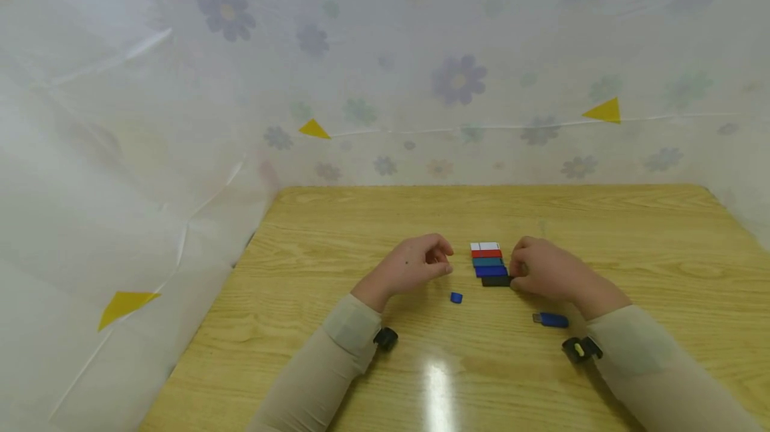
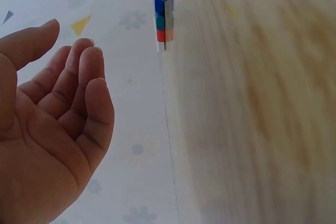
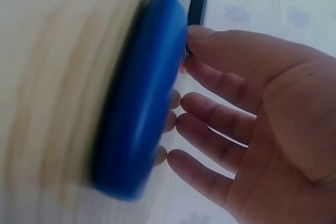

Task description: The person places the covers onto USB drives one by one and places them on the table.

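Note:
Small flat bars lie side by side in a stack of rows on the table: a white bar [image 1: 484, 246], a red bar [image 1: 486, 253], a teal bar [image 1: 487, 262], a blue bar [image 1: 491, 272] and, nearest me, a black bar [image 1: 496, 281]. My right hand [image 1: 549, 270] pinches the black bar's right end between thumb and index finger. Left of the row, my left hand [image 1: 415, 261] hovers with loosely bent fingers and nothing in them. A blue USB stick [image 1: 553, 319] with its metal plug bare lies below my right hand; a small blue cap [image 1: 456, 297] sits nearer the left hand.
The wooden table [image 1: 301, 352] meets a flower-printed sheet [image 1: 385, 71] at its far edge, and a similar sheet hangs along the left. Yellow triangles [image 1: 603, 111] are stuck on the sheets. Each wrist carries a small black camera [image 1: 386, 338].

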